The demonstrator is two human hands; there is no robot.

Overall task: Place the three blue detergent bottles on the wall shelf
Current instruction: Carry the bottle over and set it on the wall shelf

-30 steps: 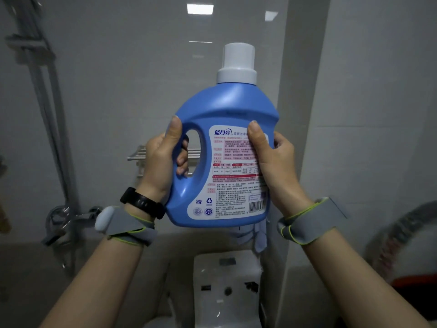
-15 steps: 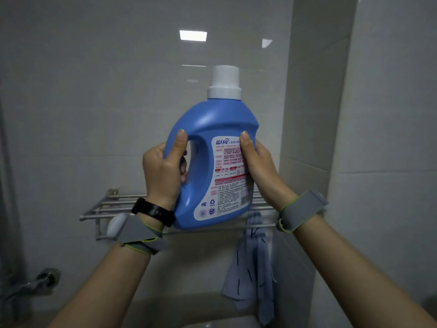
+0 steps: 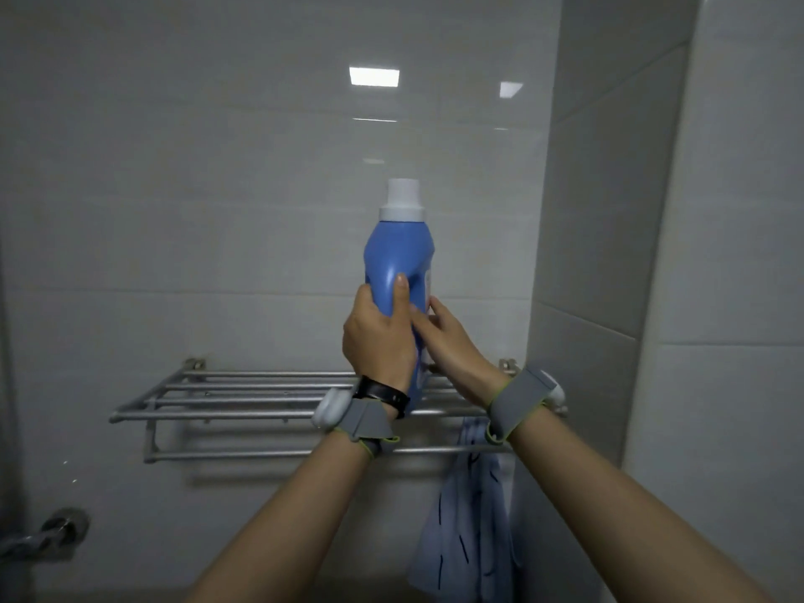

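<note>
One blue detergent bottle (image 3: 398,254) with a white cap stands upright over the right part of the metal wall shelf (image 3: 226,393), its narrow handle side facing me. My left hand (image 3: 378,337) is wrapped around its handle. My right hand (image 3: 448,341) presses against its right side, on the label. The bottle's base is hidden behind my hands, so I cannot tell whether it rests on the shelf bars. No other blue bottle is in view.
A blue-white cloth (image 3: 467,515) hangs from the rail under the shelf at the right. A tiled corner column (image 3: 609,254) juts out just right of the shelf. A chrome tap fitting (image 3: 52,533) shows at the lower left.
Both hands carried the bottle away from me and down toward the shelf. The bottle turned so its handle edge faces me instead of its label. My view tilted upward.
</note>
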